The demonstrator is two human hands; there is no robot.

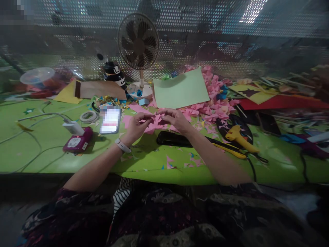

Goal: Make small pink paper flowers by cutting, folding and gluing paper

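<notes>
Both of my hands meet over the middle of the green table, pinching a small pink paper piece [157, 119] between them. My left hand [138, 126] has its thumb and fingertips closed on the left side of the paper. On the other side, my right hand [176, 120] grips it with bent fingers; part of the piece is hidden behind the fingertips. Pink paper sheets [131, 120] lie beneath the hands. Under my right wrist rests a black flat iron [172, 139]. A heap of folded pink paper pieces [216, 89] sits beyond, partly behind a pale green sheet [181, 89].
A lit phone [110, 119], a tape roll [88, 116] and a purple power adapter [78, 141] with cables lie left. On the right are a yellow glue gun [241, 138] and a dark phone [268, 124]. A fan [138, 43] and a black bottle [113, 73] stand behind.
</notes>
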